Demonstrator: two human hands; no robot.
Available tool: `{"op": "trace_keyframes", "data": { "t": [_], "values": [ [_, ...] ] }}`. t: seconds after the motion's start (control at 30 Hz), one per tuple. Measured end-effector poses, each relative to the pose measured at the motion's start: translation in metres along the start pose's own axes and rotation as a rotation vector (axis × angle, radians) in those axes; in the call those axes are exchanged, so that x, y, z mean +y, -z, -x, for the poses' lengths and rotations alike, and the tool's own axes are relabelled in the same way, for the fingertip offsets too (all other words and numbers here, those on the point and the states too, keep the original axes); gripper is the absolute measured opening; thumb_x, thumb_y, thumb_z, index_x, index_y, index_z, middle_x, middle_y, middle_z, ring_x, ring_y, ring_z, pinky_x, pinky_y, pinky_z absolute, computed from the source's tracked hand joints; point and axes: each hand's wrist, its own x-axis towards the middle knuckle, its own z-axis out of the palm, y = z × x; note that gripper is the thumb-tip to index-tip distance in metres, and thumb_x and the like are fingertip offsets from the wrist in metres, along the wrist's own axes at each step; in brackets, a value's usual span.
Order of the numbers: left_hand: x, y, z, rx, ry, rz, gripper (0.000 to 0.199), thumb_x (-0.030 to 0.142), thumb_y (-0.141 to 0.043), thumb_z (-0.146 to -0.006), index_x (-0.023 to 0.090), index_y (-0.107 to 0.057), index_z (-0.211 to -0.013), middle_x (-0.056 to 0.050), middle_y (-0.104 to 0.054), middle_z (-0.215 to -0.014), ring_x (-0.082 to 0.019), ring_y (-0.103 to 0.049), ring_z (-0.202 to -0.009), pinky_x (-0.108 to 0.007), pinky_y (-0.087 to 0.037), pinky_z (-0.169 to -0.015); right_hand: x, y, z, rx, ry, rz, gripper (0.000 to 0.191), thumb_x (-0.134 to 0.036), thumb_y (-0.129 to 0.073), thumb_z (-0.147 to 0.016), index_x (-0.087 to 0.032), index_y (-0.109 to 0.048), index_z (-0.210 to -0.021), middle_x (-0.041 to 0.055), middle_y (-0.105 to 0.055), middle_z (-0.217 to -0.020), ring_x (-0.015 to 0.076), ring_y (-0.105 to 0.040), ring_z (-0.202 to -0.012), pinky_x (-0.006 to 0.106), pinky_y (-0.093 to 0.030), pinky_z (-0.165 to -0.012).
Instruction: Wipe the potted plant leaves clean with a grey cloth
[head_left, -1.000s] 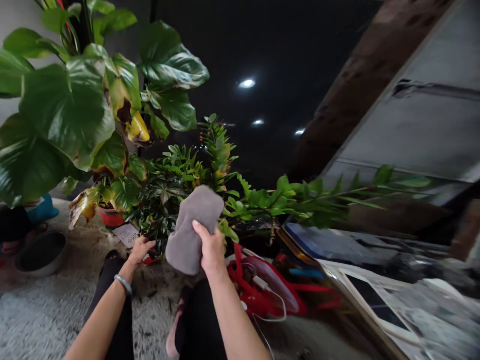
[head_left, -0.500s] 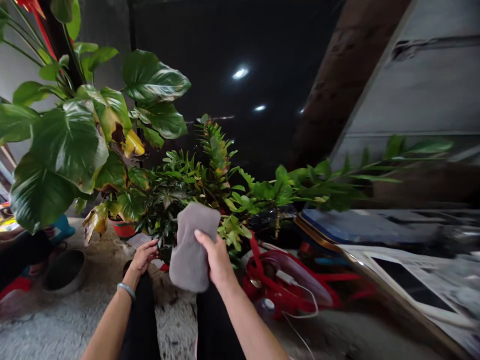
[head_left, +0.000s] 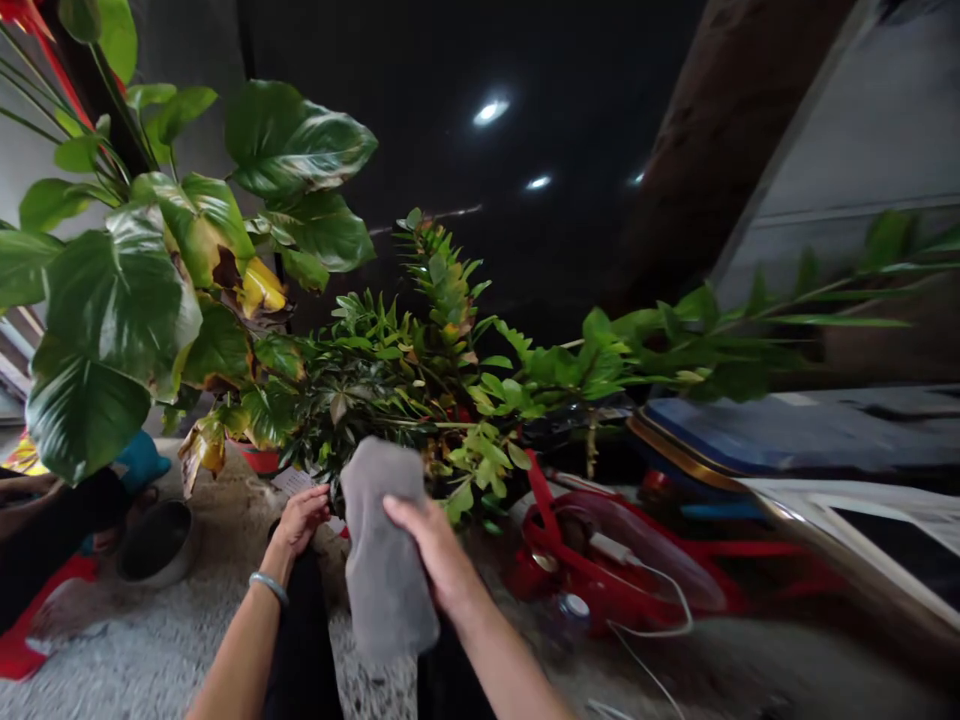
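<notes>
Two hands over shaggy grey carpet (head_left: 112,670): right hand (head_left: 431,545) fingers grip grey cloth (head_left: 386,560), left hand (head_left: 300,520) curled.

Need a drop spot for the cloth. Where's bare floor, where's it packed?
Bare rug lower left, between the left arm and the bowl. Crowded ahead: plants touch both the left hand and the cloth held by the right hand. Red fan and cable fill the right.

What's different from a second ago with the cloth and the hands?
The right hand has lowered the grey cloth from leaf height, so it now hangs down over the lap. The left hand still reaches into the base of the small-leaved plant. The red fan is unmoved.
</notes>
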Motion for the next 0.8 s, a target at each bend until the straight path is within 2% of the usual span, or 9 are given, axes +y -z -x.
{"op": "trace_keyframes", "data": {
  "t": [0.1, 0.17, 0.27, 0.37, 0.47, 0.53, 0.63, 0.7, 0.8],
  "values": [
    [0.003, -0.002, 0.002, 0.032, -0.004, 0.011, 0.047, 0.026, -0.096, -0.049, 0.013, -0.08, -0.091, -0.003, -0.071, -0.068, -0.013, -0.061, -0.06, -0.026, -0.049, -0.067, -0.048, -0.004, -0.033, 0.156, 0.218, -0.098, 0.037, -0.043, -0.083, -0.061, -0.018, -0.072, -0.087, 0.005, -0.077, -0.077, 0.0249, -0.071, -0.072, 0.035, -0.056, -0.071],
    [0.004, -0.004, 0.003, 0.029, -0.004, 0.007, 0.047, 0.026, -0.096, -0.048, 0.012, -0.08, -0.09, -0.004, -0.072, -0.072, -0.012, -0.061, -0.06, -0.026, -0.049, -0.066, -0.057, -0.011, -0.056, 0.209, 0.162, -0.212, 0.028, -0.039, -0.079, -0.065, -0.02, -0.07, -0.084, 0.0034, -0.075, -0.072, 0.024, -0.071, -0.072, 0.034, -0.057, -0.073],
    [0.004, -0.005, 0.002, 0.016, -0.003, -0.008, 0.048, 0.028, -0.095, -0.046, 0.012, -0.079, -0.088, -0.006, -0.074, -0.076, -0.015, -0.062, -0.063, -0.027, -0.049, -0.065, -0.025, -0.018, -0.064, 0.118, -0.193, -0.303, 0.017, -0.037, -0.07, -0.073, -0.02, -0.065, -0.073, 0.0039, -0.07, -0.059, 0.0238, -0.072, -0.066, 0.035, -0.058, -0.07],
    [0.004, -0.003, -0.001, 0.066, -0.014, 0.029, 0.044, 0.023, -0.092, -0.047, 0.014, -0.078, -0.088, -0.005, -0.072, -0.07, -0.018, -0.063, -0.063, -0.029, -0.049, -0.063, 0.027, -0.012, -0.037, -0.015, -0.41, -0.186, 0.02, -0.037, -0.072, -0.072, -0.017, -0.066, -0.069, 0.0055, -0.069, -0.056, 0.0219, -0.069, -0.058, 0.033, -0.057, -0.064],
    [0.006, 0.0, -0.003, 0.196, -0.104, 0.133, 0.038, 0.019, -0.087, -0.052, 0.018, -0.074, -0.088, -0.004, -0.072, -0.08, -0.017, -0.063, -0.065, -0.028, -0.049, -0.061, 0.042, 0.001, -0.006, -0.066, -0.238, -0.016, 0.028, -0.039, -0.08, -0.066, -0.015, -0.071, -0.079, 0.0039, -0.072, -0.062, 0.0206, -0.068, -0.059, 0.03, -0.054, -0.061],
    [0.009, 0.004, -0.004, 0.29, -0.166, 0.205, 0.033, 0.017, -0.083, -0.053, 0.02, -0.07, -0.084, -0.003, -0.072, -0.087, -0.015, -0.062, -0.067, -0.027, -0.048, -0.062, 0.021, 0.007, 0.001, -0.062, -0.077, 0.027, 0.039, -0.045, -0.083, -0.065, -0.015, -0.073, -0.087, 0.0043, -0.075, -0.069, 0.0216, -0.07, -0.063, 0.03, -0.053, -0.062],
    [0.018, 0.011, -0.003, 0.392, -0.226, 0.304, 0.024, 0.016, -0.077, -0.055, 0.021, -0.063, -0.074, 0.0, -0.068, -0.079, -0.015, -0.061, -0.066, -0.029, -0.049, -0.065, -0.021, 0.005, -0.013, -0.001, 0.078, -0.037, 0.048, -0.052, -0.084, -0.061, -0.015, -0.073, -0.091, 0.0057, -0.077, -0.075, 0.0234, -0.071, -0.066, 0.031, -0.053, -0.063],
    [0.03, 0.016, -0.004, 0.419, -0.258, 0.341, 0.019, 0.018, -0.076, -0.058, 0.02, -0.062, -0.072, 0.0, -0.067, -0.074, -0.016, -0.061, -0.068, -0.03, -0.05, -0.068, -0.034, 0.001, -0.027, 0.04, 0.107, -0.089, 0.049, -0.052, -0.084, -0.058, -0.016, -0.072, -0.089, 0.0054, -0.077, -0.074, 0.0238, -0.07, -0.066, 0.032, -0.054, -0.063],
    [0.055, 0.018, -0.011, 0.437, -0.324, 0.326, 0.017, 0.024, -0.075, -0.063, 0.019, -0.068, -0.077, -0.003, -0.071, -0.079, -0.019, -0.065, -0.08, -0.03, -0.05, -0.075, -0.015, -0.002, -0.036, 0.061, 0.042, -0.039, 0.045, -0.05, -0.083, -0.056, -0.016, -0.072, -0.085, 0.0044, -0.075, -0.069, 0.0232, -0.068, -0.064, 0.032, -0.053, -0.062]
  ]
}}
